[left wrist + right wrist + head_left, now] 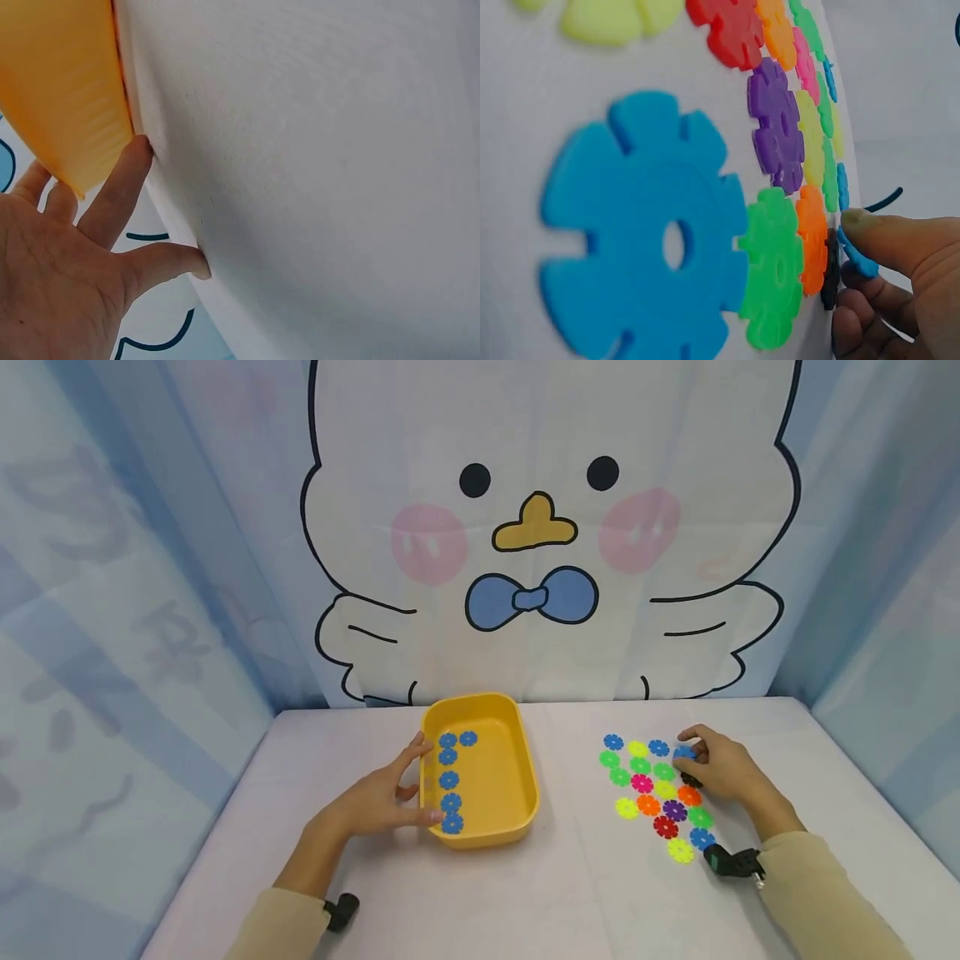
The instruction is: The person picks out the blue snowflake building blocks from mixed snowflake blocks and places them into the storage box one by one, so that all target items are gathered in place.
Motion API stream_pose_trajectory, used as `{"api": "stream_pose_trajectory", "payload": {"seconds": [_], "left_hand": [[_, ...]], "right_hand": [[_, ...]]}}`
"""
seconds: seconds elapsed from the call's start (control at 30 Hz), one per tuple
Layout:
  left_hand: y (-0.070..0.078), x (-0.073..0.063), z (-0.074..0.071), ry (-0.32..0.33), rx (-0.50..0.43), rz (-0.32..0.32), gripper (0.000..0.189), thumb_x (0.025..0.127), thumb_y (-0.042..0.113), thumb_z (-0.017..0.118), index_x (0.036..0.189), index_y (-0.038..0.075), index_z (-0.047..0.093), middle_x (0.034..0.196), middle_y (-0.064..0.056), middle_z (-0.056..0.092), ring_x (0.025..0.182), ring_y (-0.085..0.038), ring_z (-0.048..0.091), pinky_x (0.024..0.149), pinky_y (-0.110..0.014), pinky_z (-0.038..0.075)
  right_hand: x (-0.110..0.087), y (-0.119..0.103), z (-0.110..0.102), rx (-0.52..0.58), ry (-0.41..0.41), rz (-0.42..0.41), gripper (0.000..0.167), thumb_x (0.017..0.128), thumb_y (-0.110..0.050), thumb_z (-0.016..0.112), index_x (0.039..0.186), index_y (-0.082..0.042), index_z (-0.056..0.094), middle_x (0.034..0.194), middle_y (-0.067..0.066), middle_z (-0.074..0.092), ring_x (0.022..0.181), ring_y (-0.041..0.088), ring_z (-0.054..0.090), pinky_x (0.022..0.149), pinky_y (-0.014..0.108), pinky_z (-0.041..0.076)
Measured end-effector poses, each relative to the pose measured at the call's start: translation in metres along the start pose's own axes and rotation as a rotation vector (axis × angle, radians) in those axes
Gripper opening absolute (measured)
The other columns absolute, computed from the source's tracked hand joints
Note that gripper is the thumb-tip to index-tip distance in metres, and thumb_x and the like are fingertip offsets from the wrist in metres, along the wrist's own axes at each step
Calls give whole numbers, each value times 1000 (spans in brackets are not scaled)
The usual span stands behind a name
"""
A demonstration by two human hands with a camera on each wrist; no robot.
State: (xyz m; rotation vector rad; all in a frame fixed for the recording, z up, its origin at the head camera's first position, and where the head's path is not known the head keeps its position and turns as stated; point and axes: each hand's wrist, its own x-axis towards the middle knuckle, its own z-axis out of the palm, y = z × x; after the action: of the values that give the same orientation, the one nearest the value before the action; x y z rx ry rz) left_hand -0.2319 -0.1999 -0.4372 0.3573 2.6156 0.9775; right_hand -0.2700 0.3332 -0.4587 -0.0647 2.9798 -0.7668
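Note:
My left hand (375, 799) rests against the left side of a yellow plastic tray (493, 781), fingers spread, with the thumb over the rim by the near corner. Inside the tray, several blue notched discs (449, 779) run in a column along the left wall. The left wrist view shows that hand's fingers (120, 191) reaching out beside the tray's wall. At the far right of the scattered discs, my right hand (723, 768) pinches a blue notched disc (861, 259) between thumb and fingers. A black disc (830, 270) lies just beneath it.
Discs in several colours lie on the white tabletop (570, 893) right of the tray, among them a purple disc (675, 811), a red disc (665, 827) and a near blue disc (702, 838). A cartoon-printed curtain (536, 652) hangs behind the table.

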Motion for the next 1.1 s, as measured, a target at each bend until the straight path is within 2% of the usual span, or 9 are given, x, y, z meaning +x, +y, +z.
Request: {"api": "stream_pose_trajectory", "payload": {"seconds": [0.17,0.3,0.53,0.77,0.93,1.1], "left_hand": [[0,0,-2,1,1,-2,108,76,62,83,163,38,24,171,20,6,127,-24,65,103,-56,53],[1,1,-2,4,8,-4,109,76,62,84,163,37,24,171,19,7,126,-24,65,102,-56,53],[1,2,0,1,10,-21,109,75,63,83,163,39,23,171,19,7,126,-24,65,101,-56,54],[1,2,-1,0,9,-8,109,76,62,83,163,39,22,171,19,5,126,-24,65,102,-56,53],[0,2,-1,-13,0,2,108,77,61,83,163,38,22,171,19,3,126,-24,65,104,-57,51],[0,3,0,-10,20,-1,107,77,61,82,163,38,22,171,21,2,127,-23,65,104,-55,52]], "right_hand": [[-1,-1,-1,-19,-12,-25,42,96,-22,72,128,2,61,104,22,65,92,34,58,85,53,56],[-2,-1,-2,-41,-12,-47,45,96,-25,73,130,3,63,101,18,66,90,33,58,82,51,56],[-2,-3,-3,-69,-34,-89,45,96,-23,74,134,-1,64,89,8,58,85,26,52,73,35,48],[0,-1,-2,-95,-30,-79,47,95,-28,75,127,4,65,88,9,61,85,28,55,79,46,54],[-1,0,1,-63,36,-59,51,97,-37,72,126,5,65,93,13,64,89,31,58,82,51,56],[-3,-9,0,-36,109,-90,51,98,-39,70,125,4,65,96,16,66,90,32,59,83,51,58]]}}
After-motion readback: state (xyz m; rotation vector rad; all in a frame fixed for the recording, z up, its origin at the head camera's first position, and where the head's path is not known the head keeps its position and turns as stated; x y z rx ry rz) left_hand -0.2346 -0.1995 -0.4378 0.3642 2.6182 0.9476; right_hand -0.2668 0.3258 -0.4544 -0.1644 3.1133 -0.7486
